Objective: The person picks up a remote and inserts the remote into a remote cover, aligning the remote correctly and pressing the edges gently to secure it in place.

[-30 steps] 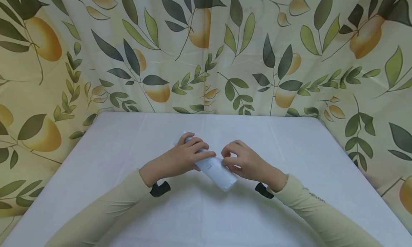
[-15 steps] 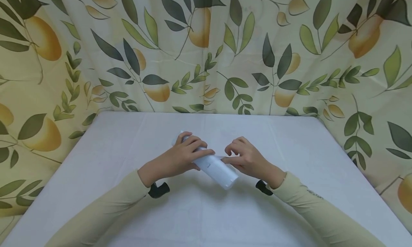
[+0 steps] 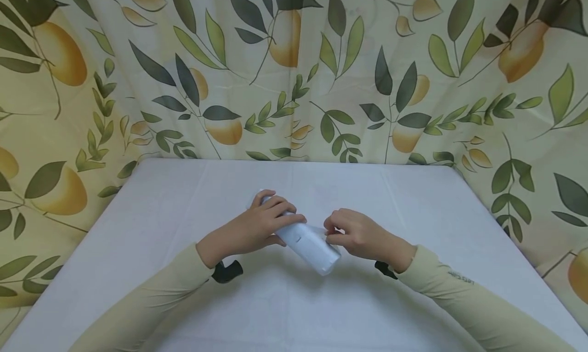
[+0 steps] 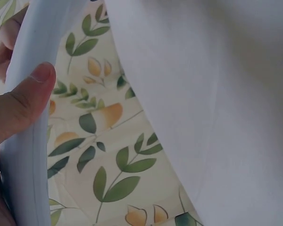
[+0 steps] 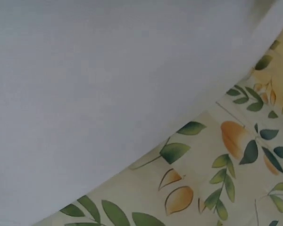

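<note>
A white cylindrical bottle (image 3: 307, 244) lies on its side near the middle of the white table (image 3: 413, 199), slanting from far left toward near right. Its body is smooth and plain, pale with a faint bluish cast, and its flat near end points toward the person. A small dark mark sits on its side; what it says is too small to tell. The far end is hidden under the fingers.

The left hand (image 3: 257, 227) wraps over the far part of the bottle, fingers curled across its top and thumb against its side, as the left wrist view shows with the thumb (image 4: 23, 101) pressed on the white surface. The right hand (image 3: 360, 234) sits at the bottle's right side, fingertips curled and pinching a thin clear edge or film there; what exactly it is cannot be told.

Both arms wear pale yellow-green sleeves (image 3: 151, 296). A curtain (image 3: 294, 71) printed with leaves and lemons hangs behind the table.
</note>
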Tool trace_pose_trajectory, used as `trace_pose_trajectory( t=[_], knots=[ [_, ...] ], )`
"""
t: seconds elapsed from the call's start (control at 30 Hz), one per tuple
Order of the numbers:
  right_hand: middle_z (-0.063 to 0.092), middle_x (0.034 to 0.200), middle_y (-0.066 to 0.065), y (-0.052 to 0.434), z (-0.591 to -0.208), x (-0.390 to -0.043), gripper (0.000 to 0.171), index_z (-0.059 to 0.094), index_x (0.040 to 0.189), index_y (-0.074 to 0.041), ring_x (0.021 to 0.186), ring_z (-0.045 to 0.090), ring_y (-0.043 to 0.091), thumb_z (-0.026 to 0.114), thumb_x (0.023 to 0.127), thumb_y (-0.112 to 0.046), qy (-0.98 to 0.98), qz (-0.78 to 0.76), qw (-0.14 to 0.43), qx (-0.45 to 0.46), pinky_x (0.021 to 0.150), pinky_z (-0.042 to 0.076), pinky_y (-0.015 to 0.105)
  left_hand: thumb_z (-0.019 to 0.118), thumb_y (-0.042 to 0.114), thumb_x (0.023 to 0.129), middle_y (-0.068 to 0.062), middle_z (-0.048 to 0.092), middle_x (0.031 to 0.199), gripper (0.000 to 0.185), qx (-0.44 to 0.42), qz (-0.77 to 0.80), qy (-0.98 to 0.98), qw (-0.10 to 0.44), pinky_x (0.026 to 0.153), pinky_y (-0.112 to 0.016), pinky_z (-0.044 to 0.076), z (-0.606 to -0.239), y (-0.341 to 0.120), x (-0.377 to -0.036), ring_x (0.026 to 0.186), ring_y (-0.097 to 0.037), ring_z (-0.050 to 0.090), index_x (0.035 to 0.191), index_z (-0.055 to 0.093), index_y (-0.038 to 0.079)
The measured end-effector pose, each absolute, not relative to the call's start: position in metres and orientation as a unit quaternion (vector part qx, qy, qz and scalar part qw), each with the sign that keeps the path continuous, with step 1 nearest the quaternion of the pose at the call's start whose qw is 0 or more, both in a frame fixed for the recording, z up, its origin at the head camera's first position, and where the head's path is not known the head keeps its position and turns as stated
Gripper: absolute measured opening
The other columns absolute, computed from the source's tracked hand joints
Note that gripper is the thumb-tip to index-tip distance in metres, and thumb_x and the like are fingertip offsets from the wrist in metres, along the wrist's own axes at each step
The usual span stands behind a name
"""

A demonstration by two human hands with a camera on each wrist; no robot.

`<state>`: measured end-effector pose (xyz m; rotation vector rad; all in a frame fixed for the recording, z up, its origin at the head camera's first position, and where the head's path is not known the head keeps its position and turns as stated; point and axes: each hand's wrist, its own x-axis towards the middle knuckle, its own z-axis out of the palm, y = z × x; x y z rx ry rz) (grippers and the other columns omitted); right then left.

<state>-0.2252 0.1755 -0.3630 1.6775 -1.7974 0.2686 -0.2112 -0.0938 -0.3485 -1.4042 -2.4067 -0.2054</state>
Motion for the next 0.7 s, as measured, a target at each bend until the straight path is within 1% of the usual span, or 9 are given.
trace_pose_trajectory(
  t=[0.13,0.23,0.37,0.47,0.57,0.63,0.7],
  knots=[
    [0.06,0.084,0.003,0.182,-0.364,-0.225,0.025,0.057,0.073,-0.01,0.07,0.052,0.016,0.041,0.092,-0.005,-0.664,0.078,0.335,0.664,0.064,0.048,0.025,0.081,0.03,0.07,0.002,0.056,0.118,0.061,-0.498,-0.083,-0.849,0.154,0.106,-0.048,0.026,-0.348,-0.093,-0.213,0.114,-0.016,0.047,0.124,0.054,0.024],
    [0.063,0.089,0.004,0.19,-0.368,-0.225,0.021,0.059,0.08,-0.012,0.074,0.055,0.018,0.042,0.093,-0.014,-0.663,0.063,0.333,0.668,0.067,0.051,0.027,0.08,0.03,0.07,0.002,0.056,0.118,0.061,-0.5,-0.093,-0.85,0.141,0.105,-0.049,0.025,-0.348,-0.094,-0.213,0.113,-0.017,0.047,0.124,0.054,0.024],
    [0.064,0.091,0.004,0.197,-0.371,-0.22,0.025,0.063,0.086,-0.014,0.077,0.057,0.018,0.041,0.097,-0.021,-0.664,0.057,0.33,0.668,0.069,0.052,0.026,0.08,0.031,0.07,0.002,0.056,0.118,0.061,-0.505,-0.115,-0.847,0.121,0.105,-0.05,0.024,-0.348,-0.096,-0.211,0.114,-0.017,0.047,0.125,0.054,0.023],
    [0.066,0.091,0.001,0.197,-0.368,-0.216,0.025,0.065,0.083,-0.013,0.074,0.057,0.016,0.045,0.098,-0.016,-0.638,0.069,0.334,0.691,0.066,0.051,0.022,0.08,0.03,0.07,0.002,0.056,0.118,0.062,-0.507,-0.135,-0.845,0.103,0.106,-0.05,0.023,-0.349,-0.097,-0.21,0.114,-0.017,0.047,0.125,0.053,0.023],
    [0.068,0.089,-0.002,0.196,-0.365,-0.212,0.028,0.065,0.076,-0.013,0.068,0.055,0.013,0.047,0.096,-0.009,-0.603,0.092,0.346,0.713,0.062,0.049,0.018,0.08,0.03,0.07,0.002,0.056,0.119,0.062,-0.506,-0.152,-0.844,0.094,0.106,-0.051,0.022,-0.349,-0.097,-0.21,0.115,-0.017,0.047,0.126,0.053,0.023],
    [0.069,0.087,-0.002,0.195,-0.364,-0.211,0.032,0.063,0.07,-0.013,0.063,0.053,0.012,0.046,0.095,-0.004,-0.582,0.108,0.358,0.722,0.058,0.046,0.016,0.081,0.03,0.07,0.002,0.056,0.119,0.062,-0.508,-0.16,-0.841,0.091,0.106,-0.051,0.022,-0.349,-0.098,-0.21,0.114,-0.017,0.047,0.126,0.053,0.024],
    [0.071,0.085,-0.002,0.195,-0.364,-0.209,0.035,0.059,0.065,-0.013,0.06,0.05,0.01,0.045,0.094,-0.001,-0.575,0.125,0.359,0.725,0.056,0.043,0.014,0.081,0.03,0.07,0.002,0.056,0.119,0.062,-0.511,-0.161,-0.839,0.091,0.106,-0.051,0.022,-0.349,-0.098,-0.209,0.114,-0.017,0.047,0.126,0.054,0.024]
  ],
)
